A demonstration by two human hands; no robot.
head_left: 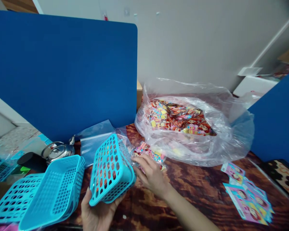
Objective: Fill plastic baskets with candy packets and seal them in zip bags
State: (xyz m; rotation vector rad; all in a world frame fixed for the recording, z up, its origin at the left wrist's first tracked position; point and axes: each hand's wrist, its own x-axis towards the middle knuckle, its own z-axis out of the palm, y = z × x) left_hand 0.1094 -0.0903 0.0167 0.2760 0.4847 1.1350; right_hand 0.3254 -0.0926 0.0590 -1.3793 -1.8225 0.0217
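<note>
My left hand (97, 210) grips a turquoise plastic basket (110, 170) from below, its perforated lid tilted toward me. Colourful contents show dimly through the lid's holes. At the basket's right end, my right hand (150, 175) has its fingers bent together against the side. What they pinch there, if anything, I cannot make out. Clear film (125, 136) shows behind the basket. Just beyond the right fingers, small printed packets (156, 155) lie on the dark wooden table (188, 186).
A big clear plastic bag (221, 144) full of printed packets stands at the back. Nested turquoise baskets (53, 189) and a loose lid (16, 195) lie left, near a metal kettle (59, 150). Printed cards (248, 199) lie right. Blue panels (69, 73) rise behind.
</note>
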